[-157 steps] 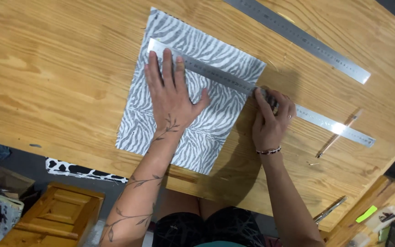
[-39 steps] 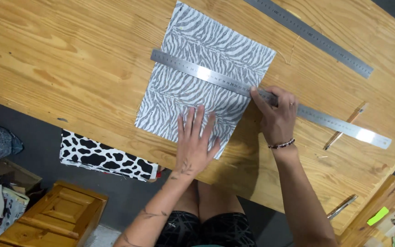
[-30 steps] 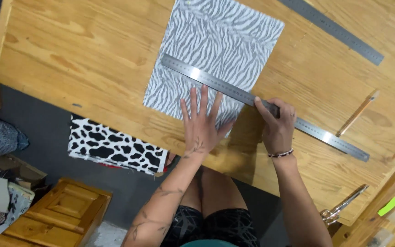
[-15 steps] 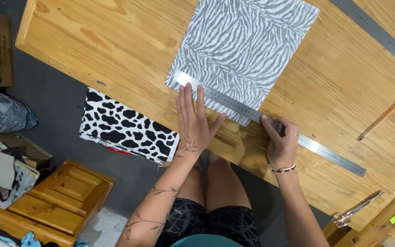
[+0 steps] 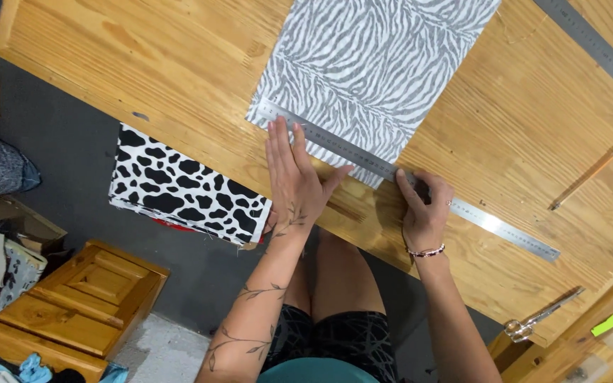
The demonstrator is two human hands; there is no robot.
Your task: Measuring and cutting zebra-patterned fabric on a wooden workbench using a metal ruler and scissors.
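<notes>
The steel ruler (image 5: 363,154) now lies along the near edge of the zebra-print sheet (image 5: 377,64); half a second ago it was a little higher on the sheet, and five seconds ago it crossed the upper part. So the measuring line has come down close to the sheet's bottom border. The left hand (image 5: 296,177) lies flat and open, fingers spread, pressing the ruler near its left end. The right hand (image 5: 426,206) pinches the ruler with its fingertips just past the sheet's corner. A second ruler (image 5: 590,44), a pencil (image 5: 589,174) and scissors (image 5: 537,318) rest on the wooden surface (image 5: 143,64). A cow-print sheet (image 5: 179,188) lies below its edge.
</notes>
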